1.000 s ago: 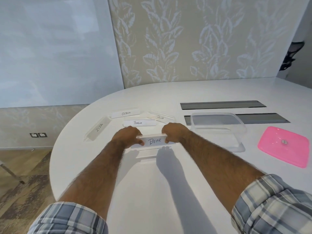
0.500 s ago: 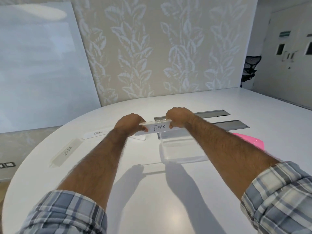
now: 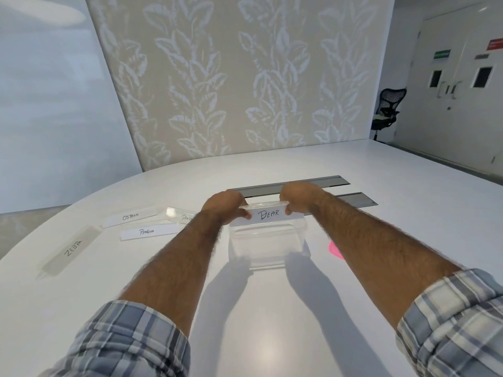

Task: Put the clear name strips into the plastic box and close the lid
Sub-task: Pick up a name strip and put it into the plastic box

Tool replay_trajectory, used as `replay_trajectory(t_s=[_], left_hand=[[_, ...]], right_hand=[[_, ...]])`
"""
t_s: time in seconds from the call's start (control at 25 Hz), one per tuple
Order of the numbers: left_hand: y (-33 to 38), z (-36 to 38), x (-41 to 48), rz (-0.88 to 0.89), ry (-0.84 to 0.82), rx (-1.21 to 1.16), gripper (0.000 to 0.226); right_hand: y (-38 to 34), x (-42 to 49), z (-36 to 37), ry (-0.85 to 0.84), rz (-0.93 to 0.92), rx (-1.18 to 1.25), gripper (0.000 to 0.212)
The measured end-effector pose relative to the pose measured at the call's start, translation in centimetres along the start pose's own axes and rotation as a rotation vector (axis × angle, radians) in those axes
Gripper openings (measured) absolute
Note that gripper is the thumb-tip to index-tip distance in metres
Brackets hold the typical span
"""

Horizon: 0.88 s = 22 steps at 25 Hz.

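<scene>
Both my hands hold a clear name strip marked BEAR [image 3: 268,213] by its ends, my left hand [image 3: 226,206] on the left end and my right hand [image 3: 298,195] on the right end. The strip hangs level just above the open top of the clear plastic box [image 3: 265,247]. On the white table [image 3: 272,322] to the left lie more strips: ZEBRA [image 3: 71,248], OSTRICH [image 3: 130,216], PENGUIN [image 3: 148,231] and one partly hidden behind my left arm [image 3: 182,214]. The pink lid [image 3: 335,250] shows only as a sliver past my right forearm.
Two grey cable slots [image 3: 356,200] are set into the table behind the box. A patterned wall stands beyond the table's far edge. At the far right are a black office chair [image 3: 388,110] and double doors.
The BEAR strip, lifted from the table a second ago, has travelled right in both hands and now sits lower, over the box's opening.
</scene>
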<state>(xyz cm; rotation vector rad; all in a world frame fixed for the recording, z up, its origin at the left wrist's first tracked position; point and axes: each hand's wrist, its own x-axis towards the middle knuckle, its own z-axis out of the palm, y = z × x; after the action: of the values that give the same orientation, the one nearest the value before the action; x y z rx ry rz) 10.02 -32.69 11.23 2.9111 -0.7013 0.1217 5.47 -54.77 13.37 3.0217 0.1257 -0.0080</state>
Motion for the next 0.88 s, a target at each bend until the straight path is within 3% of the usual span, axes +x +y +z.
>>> replay_trajectory(t_s=[0.52, 0.72, 0.88], left_hand=[[0.6, 4.5, 3.0, -0.049, -0.161, 0.028, 0.033], [0.5, 6.0, 4.7, -0.054, -0.23, 0.047, 0.032], [0.4, 7.2, 6.0, -0.038, -0.258, 0.075, 0.027]], right_hand=[[0.9, 2.7, 4.2, -0.15, -0.118, -0.051, 0.039], [1.2, 4.4, 5.6, -0.205, -0.142, -0.029, 0.044], [1.6, 6.3, 7.1, -0.239, -0.167, -0.024, 0.015]])
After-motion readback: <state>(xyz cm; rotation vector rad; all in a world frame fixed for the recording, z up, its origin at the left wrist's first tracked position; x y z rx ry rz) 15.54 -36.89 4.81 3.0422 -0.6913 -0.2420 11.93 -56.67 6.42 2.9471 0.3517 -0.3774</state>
